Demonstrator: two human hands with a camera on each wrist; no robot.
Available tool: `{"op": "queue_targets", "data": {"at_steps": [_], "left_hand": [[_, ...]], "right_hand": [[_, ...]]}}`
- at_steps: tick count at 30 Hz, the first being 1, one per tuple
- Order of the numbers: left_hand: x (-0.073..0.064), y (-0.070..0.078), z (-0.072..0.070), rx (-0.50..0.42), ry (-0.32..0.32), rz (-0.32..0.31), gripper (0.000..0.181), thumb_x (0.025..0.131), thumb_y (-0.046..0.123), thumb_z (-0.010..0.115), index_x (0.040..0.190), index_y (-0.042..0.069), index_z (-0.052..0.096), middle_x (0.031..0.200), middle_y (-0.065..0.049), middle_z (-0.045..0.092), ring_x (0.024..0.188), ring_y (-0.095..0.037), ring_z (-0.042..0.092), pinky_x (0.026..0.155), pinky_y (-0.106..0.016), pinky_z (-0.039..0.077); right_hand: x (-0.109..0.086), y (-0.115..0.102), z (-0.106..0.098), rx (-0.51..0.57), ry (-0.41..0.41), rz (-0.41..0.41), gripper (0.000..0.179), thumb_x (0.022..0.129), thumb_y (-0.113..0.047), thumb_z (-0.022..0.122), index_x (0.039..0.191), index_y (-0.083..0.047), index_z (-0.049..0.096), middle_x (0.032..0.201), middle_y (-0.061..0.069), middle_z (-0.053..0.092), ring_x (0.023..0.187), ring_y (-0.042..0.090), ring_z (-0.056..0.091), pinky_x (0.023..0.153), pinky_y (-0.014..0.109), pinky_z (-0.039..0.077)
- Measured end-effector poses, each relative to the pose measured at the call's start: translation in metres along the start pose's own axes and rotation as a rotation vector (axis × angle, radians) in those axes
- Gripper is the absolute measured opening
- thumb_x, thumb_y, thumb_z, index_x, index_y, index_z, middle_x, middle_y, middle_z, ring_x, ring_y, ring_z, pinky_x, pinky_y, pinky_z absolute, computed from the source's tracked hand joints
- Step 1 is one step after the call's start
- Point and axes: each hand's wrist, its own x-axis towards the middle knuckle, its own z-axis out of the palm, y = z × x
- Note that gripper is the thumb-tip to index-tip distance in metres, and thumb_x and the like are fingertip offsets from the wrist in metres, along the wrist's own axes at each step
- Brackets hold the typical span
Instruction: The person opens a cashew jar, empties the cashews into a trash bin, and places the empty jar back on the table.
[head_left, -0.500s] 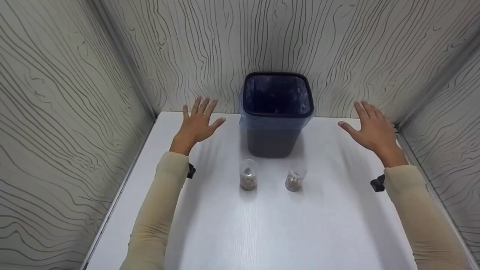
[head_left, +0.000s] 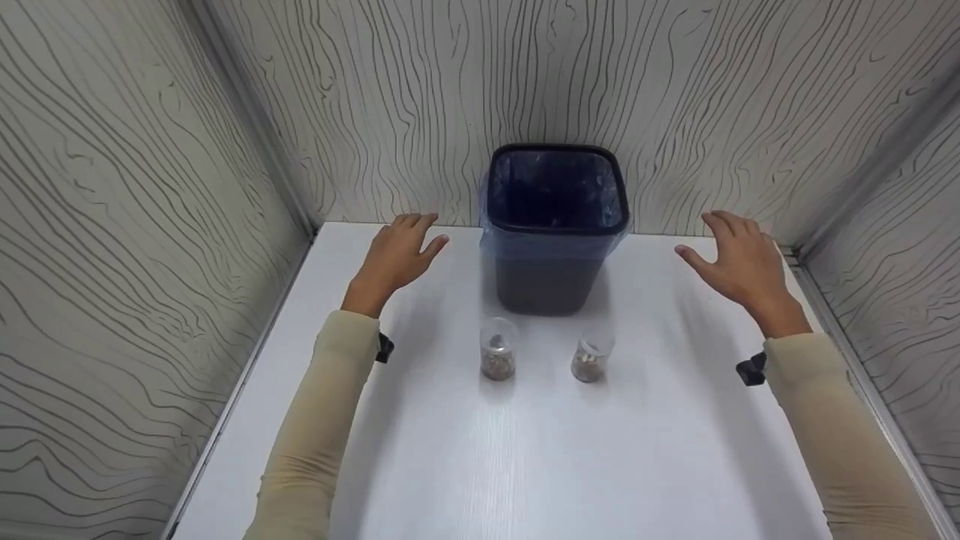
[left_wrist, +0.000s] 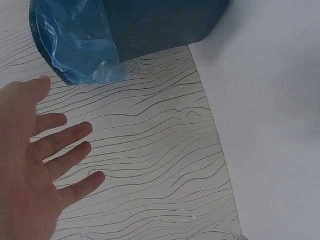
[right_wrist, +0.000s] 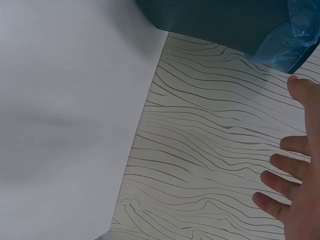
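In the head view my left hand [head_left: 394, 259] hovers over the table left of a dark trash bin [head_left: 547, 277], its fingers spread and bent a little, holding nothing. On the bin's other side my right hand [head_left: 742, 262] is raised, thumb out to the side and fingers loosely bent, also holding nothing. A blue plastic liner [left_wrist: 80, 40] is folded over the bin's rim. In front of the bin stand two small clear cups, a left cup [head_left: 498, 351] and a right cup [head_left: 592, 356], each with brownish bits at the bottom. Both hands are apart from the bin and cups.
The white table [head_left: 495, 465] is enclosed by wood-grain patterned panels, with a back wall [head_left: 420, 97] right behind the bin and a left panel [head_left: 112, 262] along the side. A right panel [head_left: 915, 247] rises near my right hand.
The fingers of both hands have bent forward and down from a straighter spread. The hands themselves have barely shifted; the bin and cups stay where they were.
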Motion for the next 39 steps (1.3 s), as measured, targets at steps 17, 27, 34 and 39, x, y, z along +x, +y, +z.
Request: {"op": "queue_targets", "data": {"at_steps": [17, 27, 34, 39], "left_hand": [[-0.003, 0.015, 0.008, -0.042, 0.169, 0.137, 0.04, 0.111, 0.032, 0.058, 0.138, 0.005, 0.067, 0.124, -0.012, 0.074, 0.116, -0.031, 0.07, 0.096, -0.048, 0.058], [-0.004, 0.027, 0.018, -0.066, 0.213, 0.206, 0.033, 0.11, 0.028, 0.06, 0.132, 0.006, 0.07, 0.117, -0.01, 0.076, 0.11, -0.029, 0.073, 0.092, -0.045, 0.06], [-0.005, 0.034, 0.024, -0.104, 0.232, 0.233, 0.03, 0.11, 0.025, 0.06, 0.13, 0.005, 0.07, 0.115, -0.009, 0.076, 0.107, -0.028, 0.074, 0.09, -0.045, 0.06], [-0.007, 0.039, 0.025, -0.112, 0.234, 0.237, 0.03, 0.11, 0.026, 0.06, 0.131, 0.006, 0.07, 0.116, -0.008, 0.076, 0.109, -0.027, 0.073, 0.092, -0.044, 0.06]], "right_hand": [[0.0, -0.024, 0.0, 0.107, 0.034, -0.025, 0.062, 0.103, -0.04, 0.066, 0.147, 0.002, 0.053, 0.147, 0.026, 0.055, 0.137, 0.048, 0.049, 0.105, 0.069, 0.045], [-0.005, -0.032, 0.004, 0.14, 0.05, -0.029, 0.057, 0.102, -0.035, 0.068, 0.145, 0.001, 0.056, 0.142, 0.024, 0.058, 0.133, 0.045, 0.053, 0.103, 0.067, 0.047], [-0.008, -0.037, 0.004, 0.145, 0.123, -0.085, 0.051, 0.1, -0.03, 0.072, 0.14, 0.0, 0.06, 0.137, 0.023, 0.062, 0.129, 0.044, 0.056, 0.099, 0.065, 0.05], [-0.01, -0.043, 0.004, 0.134, 0.161, -0.124, 0.048, 0.099, -0.028, 0.074, 0.137, 0.0, 0.062, 0.133, 0.022, 0.065, 0.125, 0.043, 0.06, 0.096, 0.064, 0.052]]}}
